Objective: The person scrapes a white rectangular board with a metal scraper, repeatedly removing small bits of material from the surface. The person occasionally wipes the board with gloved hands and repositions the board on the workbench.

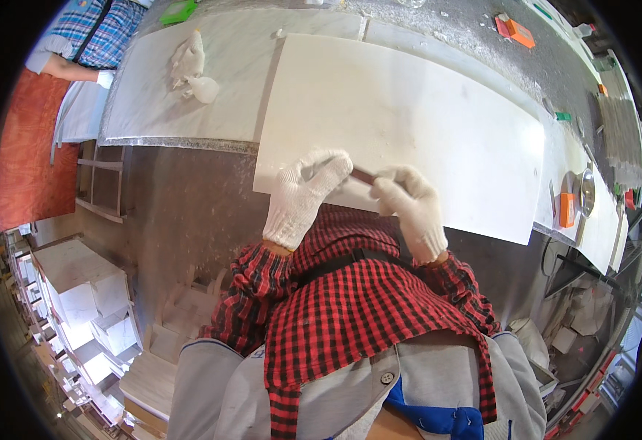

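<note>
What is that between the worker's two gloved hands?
A small dark reddish-brown tool spans the gap between left hand and right hand, over the white stone slab, in the head view.

Matt white stone slab [409, 125] — smooth; knitted cotton gloves [302, 194]; speckled grey bench [467, 37] — rough, dusty.

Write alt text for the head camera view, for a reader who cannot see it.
Two hands in white knit gloves, the left hand and right hand, together hold a small dark tool over the near edge of a large white stone slab on a grey workbench. The person wears red-and-black checked sleeves; spare white gloves lie further back.
</note>
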A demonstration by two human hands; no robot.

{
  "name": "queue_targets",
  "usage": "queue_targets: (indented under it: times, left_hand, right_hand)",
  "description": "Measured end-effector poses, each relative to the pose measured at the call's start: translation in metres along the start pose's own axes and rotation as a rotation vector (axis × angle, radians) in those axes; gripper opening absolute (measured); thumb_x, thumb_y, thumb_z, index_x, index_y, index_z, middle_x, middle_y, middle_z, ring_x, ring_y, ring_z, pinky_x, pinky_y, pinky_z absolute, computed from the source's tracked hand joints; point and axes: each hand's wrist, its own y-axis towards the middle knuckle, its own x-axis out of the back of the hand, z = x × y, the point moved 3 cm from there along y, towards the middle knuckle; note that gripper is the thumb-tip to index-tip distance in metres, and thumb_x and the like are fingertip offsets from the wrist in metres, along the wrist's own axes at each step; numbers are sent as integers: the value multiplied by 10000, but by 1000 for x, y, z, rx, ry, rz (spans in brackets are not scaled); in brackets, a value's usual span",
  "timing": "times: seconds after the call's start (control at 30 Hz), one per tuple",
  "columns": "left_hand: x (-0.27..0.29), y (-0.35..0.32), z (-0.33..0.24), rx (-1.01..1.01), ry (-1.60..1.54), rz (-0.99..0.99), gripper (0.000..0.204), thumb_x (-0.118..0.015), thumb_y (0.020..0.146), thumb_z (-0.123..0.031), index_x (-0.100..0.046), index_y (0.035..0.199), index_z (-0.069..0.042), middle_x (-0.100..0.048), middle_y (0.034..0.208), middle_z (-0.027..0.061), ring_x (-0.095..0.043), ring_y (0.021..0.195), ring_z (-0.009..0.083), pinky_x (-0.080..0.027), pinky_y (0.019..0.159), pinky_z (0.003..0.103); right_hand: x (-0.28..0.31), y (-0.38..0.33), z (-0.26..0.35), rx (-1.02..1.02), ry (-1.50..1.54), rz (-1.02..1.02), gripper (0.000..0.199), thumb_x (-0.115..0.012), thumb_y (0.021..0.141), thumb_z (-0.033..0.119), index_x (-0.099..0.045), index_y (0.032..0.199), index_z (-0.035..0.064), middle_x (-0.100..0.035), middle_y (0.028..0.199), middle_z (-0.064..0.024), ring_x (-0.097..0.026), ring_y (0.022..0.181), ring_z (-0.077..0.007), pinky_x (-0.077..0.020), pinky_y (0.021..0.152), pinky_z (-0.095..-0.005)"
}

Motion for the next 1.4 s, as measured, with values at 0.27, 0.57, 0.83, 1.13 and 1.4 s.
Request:
queue_targets:
  times: [0.27,0.57,0.83,1.13,1.4]
  left_hand:
    - [20,-20,9,59,152,147,221,-664,991,-159,-717,1090,32,-742,959,93,-699,872,132,-570,770,264]
    - [73,-26,11,-292,439,-126,497,-766,863,-55,-640,1342,-28,-748,1104,84,-697,1025,189,-550,955,337]
    - [76,11,2,-624,1304,162,1154,-939,602,-306,-328,1561,-110,-303,1649,81,-158,1548,375,-198,1267,511]
    - [72,44,4,-717,1374,298,1201,-927,607,-335,-280,1597,-120,-333,1639,72,-181,1548,383,-142,1278,539]
    - [77,46,4,-838,1224,305,1112,-918,643,-391,-357,1560,-105,-458,1564,93,-275,1521,381,-163,1253,576]
  right_hand:
    - [-21,-2,3,126,-552,341,242,-679,928,208,-744,1087,38,-743,848,-144,-711,742,-216,-556,711,-324]
    - [-14,23,8,227,-632,50,213,-654,958,180,-734,1036,-2,-671,744,-43,-605,666,-90,-499,627,-262]
    - [-33,67,12,588,-975,58,234,-569,948,269,-734,1038,131,-705,921,-106,-676,849,-321,-525,765,-418]
    - [-48,83,9,707,-1187,91,297,-519,979,289,-693,1206,213,-698,913,-100,-687,854,-314,-541,731,-434]
    - [-61,70,8,633,-1353,56,340,-546,948,218,-645,1274,219,-697,890,-98,-701,812,-303,-552,664,-406]
